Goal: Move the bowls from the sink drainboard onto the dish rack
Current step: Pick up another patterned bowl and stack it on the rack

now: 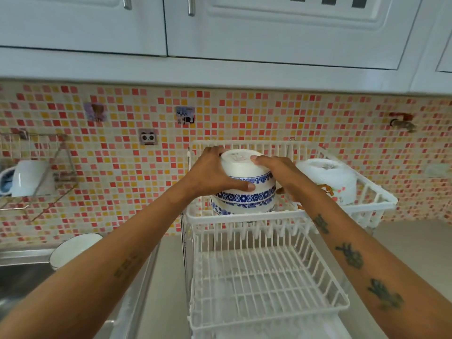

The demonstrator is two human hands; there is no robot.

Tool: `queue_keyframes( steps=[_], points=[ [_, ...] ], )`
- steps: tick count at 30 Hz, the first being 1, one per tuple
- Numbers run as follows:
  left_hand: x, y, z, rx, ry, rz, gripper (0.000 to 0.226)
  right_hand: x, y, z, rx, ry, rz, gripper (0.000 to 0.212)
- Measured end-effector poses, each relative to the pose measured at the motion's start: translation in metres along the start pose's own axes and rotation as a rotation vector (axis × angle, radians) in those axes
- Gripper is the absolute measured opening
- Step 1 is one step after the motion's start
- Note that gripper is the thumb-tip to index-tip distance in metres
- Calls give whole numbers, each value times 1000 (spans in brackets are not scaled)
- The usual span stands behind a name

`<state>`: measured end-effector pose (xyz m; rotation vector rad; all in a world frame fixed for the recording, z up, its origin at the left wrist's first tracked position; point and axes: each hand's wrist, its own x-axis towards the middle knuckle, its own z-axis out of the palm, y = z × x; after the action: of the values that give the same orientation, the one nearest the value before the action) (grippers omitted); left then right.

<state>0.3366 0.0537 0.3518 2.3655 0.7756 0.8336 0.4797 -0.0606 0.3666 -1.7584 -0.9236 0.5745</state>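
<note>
A white bowl with a blue flower band (244, 167) is upside down on top of a stack of similar blue-patterned bowls (244, 203) on the upper tier of the white dish rack (244, 217). My left hand (210, 174) grips its left side and my right hand (281, 174) its right side. Another upturned white bowl with a flower print (330, 179) rests on the same tier to the right. One white bowl (73, 248) stands tilted on the steel drainboard (24, 255) at the left, partly behind my left forearm.
The rack's lower tier (264, 277) holds no dishes. A steel sink (19, 282) lies at the lower left. A wire wall shelf (36, 172) holds an upturned white cup (29, 177). White wall cabinets (220, 33) hang overhead. A tap (403, 122) sticks out of the tiled wall at the right.
</note>
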Motion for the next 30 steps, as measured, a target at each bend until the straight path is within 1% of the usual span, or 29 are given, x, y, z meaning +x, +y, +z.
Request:
queue_keyframes(
  steps=[3, 8, 12, 15, 18, 20, 23, 26, 30],
  points=[
    [0, -1, 1, 31, -48, -18, 112, 2, 4, 1, 3, -20, 49, 51],
    [-1, 2, 4, 122, -98, -13, 113, 4, 8, 3, -15, -24, 107, 53],
    [-1, 3, 5, 141, -132, -26, 116, 4, 10, 3, -15, -34, 109, 46],
    [-3, 3, 1, 100, -165, -41, 113, 3, 8, 5, -15, -26, 103, 49],
    [-5, 1, -10, -86, -155, -42, 111, -2, 1, 10, -56, 114, -41, 56],
    [-7, -1, -20, -193, -117, -24, 100, -9, -9, 16, -60, 205, -161, 57],
    [-13, -13, -43, -298, -21, -35, 82, -20, -34, 37, -63, 254, -358, 54],
    [-22, -44, -75, -408, 47, -105, 66, -30, -68, 75, -28, 217, -482, 48],
    [-45, -113, -121, -535, 81, -253, 47, -36, -104, 145, 43, 39, -548, 42]
  ],
)
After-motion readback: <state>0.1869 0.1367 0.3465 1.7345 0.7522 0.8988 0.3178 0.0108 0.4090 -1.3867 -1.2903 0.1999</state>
